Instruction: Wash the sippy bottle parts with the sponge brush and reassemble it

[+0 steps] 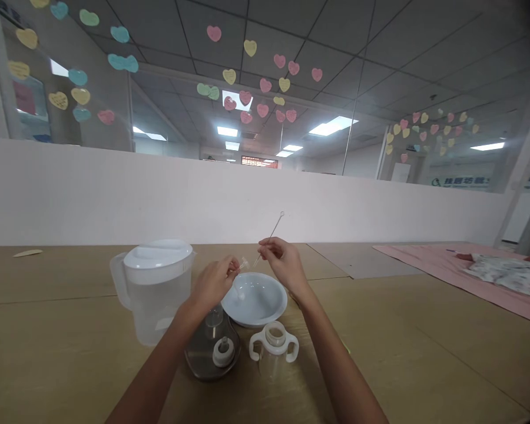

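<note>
My left hand (216, 280) pinches a small clear plastic piece (244, 263), possibly a bottle's straw fitting, above the left side of a white bowl (256, 320). Between the fingertips of my right hand (286, 263) is a thin wire straw brush (277, 223). Its looped end points up and away, and its lower tip is close to the clear piece; I cannot tell whether they touch. In front of the bowl stands an open baby bottle (274, 359) with two white handles. A grey tray (198, 364) beside it carries a white bottle collar with nipple (223, 352) and a clear cap (214, 321).
A lidded, translucent pitcher (159, 294) stands left of the tray, near my left forearm. On the right, a pink cloth (406, 259) lies under a patterned cloth (507, 274). A flat wooden-looking piece (27, 253) lies far left. A white wall (229, 200) borders the table's back.
</note>
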Available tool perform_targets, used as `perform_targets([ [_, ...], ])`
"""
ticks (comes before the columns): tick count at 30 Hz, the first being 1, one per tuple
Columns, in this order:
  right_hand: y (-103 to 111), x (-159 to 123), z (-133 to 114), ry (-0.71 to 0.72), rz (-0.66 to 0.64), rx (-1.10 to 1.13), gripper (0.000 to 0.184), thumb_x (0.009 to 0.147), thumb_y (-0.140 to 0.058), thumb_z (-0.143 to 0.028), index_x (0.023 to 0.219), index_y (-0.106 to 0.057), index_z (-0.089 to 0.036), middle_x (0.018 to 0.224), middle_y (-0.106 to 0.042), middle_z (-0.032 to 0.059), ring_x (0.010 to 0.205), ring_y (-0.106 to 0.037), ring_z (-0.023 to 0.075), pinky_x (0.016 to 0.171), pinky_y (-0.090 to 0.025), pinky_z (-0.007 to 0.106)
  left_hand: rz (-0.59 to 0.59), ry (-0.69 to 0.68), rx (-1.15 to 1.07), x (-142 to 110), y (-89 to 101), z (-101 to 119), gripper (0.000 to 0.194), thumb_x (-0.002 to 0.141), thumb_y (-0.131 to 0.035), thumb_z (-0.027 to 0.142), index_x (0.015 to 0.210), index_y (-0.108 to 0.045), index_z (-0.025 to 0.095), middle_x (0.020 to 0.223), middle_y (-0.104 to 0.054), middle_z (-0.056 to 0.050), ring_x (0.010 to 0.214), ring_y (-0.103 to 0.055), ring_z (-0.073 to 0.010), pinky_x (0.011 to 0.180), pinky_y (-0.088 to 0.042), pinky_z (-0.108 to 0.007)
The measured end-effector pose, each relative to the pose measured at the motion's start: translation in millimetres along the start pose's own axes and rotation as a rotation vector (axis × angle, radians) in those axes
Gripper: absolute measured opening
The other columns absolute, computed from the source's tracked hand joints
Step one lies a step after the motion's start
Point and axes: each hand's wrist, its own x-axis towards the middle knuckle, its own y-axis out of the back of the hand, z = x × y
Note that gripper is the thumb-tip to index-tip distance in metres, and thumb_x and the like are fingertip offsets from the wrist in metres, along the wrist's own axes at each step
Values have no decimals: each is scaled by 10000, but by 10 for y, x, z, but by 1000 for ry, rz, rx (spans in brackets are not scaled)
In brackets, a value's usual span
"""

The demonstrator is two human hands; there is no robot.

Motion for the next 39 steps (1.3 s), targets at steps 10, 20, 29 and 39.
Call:
perform_targets([
  [10,26,-90,-248,131,74,110,144,770,-506,-254,849,-585,-163,817,-627,39,723,-591,128,687,-490,261,-66,-36,-738,100,-217,7,276,760,-490,318,916,-610,126,904,-657,-77,879,-585,-218,739,-445,-296],
  [20,-102,-109,-193,149,49,-15,124,753,-499,-201,798,-612,-175,769,-648,19,717,-600,131,693,-483,253,-19,-3,-783,83,-194,87,308,751,-531,345,957,-614,132,976,-645,-77,883,-573,-202,782,-434,-300],
  [29,33,-134,-339,98,48,-57,135,737,-562,-274,773,-650,-178,781,-662,19,741,-579,145,695,-439,271,-15,-110,-772,62,-239,121,303,792,-493,355,951,-605,122,946,-633,-83,868,-559,-189,798,-416,-298],
  [39,-39,-267,-570,181,437,579,548,845,-380,-510,420,-237,-196,382,-221,-68,359,-228,50,367,-213,210,-62,-138,-619,-1,-272,204,322,795,-463,394,900,-631,141,888,-647,-60,849,-557,-190,773,-421,-280],
])
